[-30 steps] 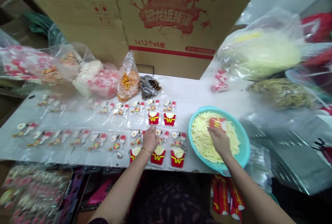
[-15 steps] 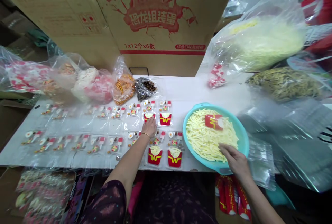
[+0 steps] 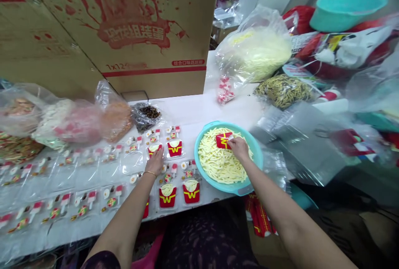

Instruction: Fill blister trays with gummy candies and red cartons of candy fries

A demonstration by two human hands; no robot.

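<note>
In the right-centre of the frame, a round turquoise plastic bowl (image 3: 224, 186) stands on a white tabletop (image 3: 187, 109), filled with pale yellow, thin fry-shaped strips (image 3: 218, 165). The right hand (image 3: 240, 148) is over the bowl, its thumb and fingers nearly closed on the right end of a flat red carton with a yellow W (image 3: 222, 140). That carton lies tipped sideways over the strips, near the far side of the bowl.

The left hand (image 3: 155, 163), with a thin gold-coloured bracelet (image 3: 150, 173) at its wrist, is just left of the centre of the frame. Its fingers are close together and extended, their tips over the lower right part of a filled red W carton (image 3: 152, 151) in a clear plastic tray; whether they grip it or only rest there, I cannot tell. Just right of it lies another filled carton (image 3: 174, 148), and nearer the lower edge lie two more filled cartons (image 3: 179, 196), side by side. Rows of miniature food pieces in clear trays (image 3: 84, 208) run off toward the left edge.

A large brown cardboard box with red printing (image 3: 140, 32) fills the upper left. Below it are knotted clear bags, one with orange contents (image 3: 115, 121) and one with dark pieces (image 3: 146, 115). At the upper right are a big clear bag of pale yellow strips (image 3: 262, 55), a bag of olive-coloured pieces (image 3: 283, 90) and a second turquoise basin (image 3: 330, 17). Red packs (image 3: 260, 217) lie below the table edge.
</note>
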